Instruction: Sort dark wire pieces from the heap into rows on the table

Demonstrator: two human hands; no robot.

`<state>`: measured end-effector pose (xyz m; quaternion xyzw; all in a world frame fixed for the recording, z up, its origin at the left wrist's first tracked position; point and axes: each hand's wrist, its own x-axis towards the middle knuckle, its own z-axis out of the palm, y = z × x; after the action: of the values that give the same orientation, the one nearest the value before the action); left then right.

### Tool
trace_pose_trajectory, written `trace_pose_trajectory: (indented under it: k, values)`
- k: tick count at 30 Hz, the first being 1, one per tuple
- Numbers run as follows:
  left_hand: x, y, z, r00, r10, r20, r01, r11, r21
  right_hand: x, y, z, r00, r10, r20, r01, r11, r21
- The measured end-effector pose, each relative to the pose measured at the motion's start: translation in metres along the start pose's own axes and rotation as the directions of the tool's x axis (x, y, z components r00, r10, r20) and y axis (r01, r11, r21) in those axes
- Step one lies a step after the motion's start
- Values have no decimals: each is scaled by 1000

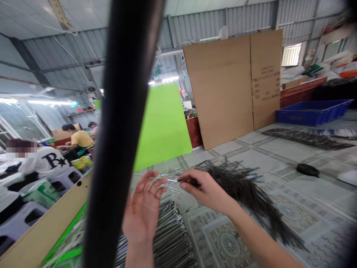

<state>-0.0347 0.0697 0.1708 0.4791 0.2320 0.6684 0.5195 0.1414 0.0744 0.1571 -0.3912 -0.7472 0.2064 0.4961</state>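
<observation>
Rods (174, 238), thin and dark, lay packed side by side below our left hand (143, 212), palm toward us, fingers loosely curled. Our right hand (205, 188) bunched its fingertips beside slender silvery pieces (173, 173) on the tabletop (200, 223); we could not tell whether either hand gripped any. Black strips (237, 184) lay heaped beyond our right hand.

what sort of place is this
Probably a workshop, judging by the ribbed grey metal wall, a loose heap of thin black strips and a person in a yellow top leaning forward.
</observation>
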Motion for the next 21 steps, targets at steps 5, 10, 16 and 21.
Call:
trace_pose_trajectory:
  k: [5,10,16,21]
  values:
    - [1,0,0,1000,24,-13,-22,995,99,0,-1,0,1000,-14,-15,14,1000,0]
    - [2,-3,1,999,19,-38,-16,996,87,1,-1,2,1000,-3,1,3,1000,-8]
    - [3,-11,-5,999,-5,-50,10,994,111,2,-3,0,1000,25,7,-25,1000,12]
    - [3,-11,-6,1000,-28,2,27,964,263,2,-3,2,999,14,38,-16,999,34]
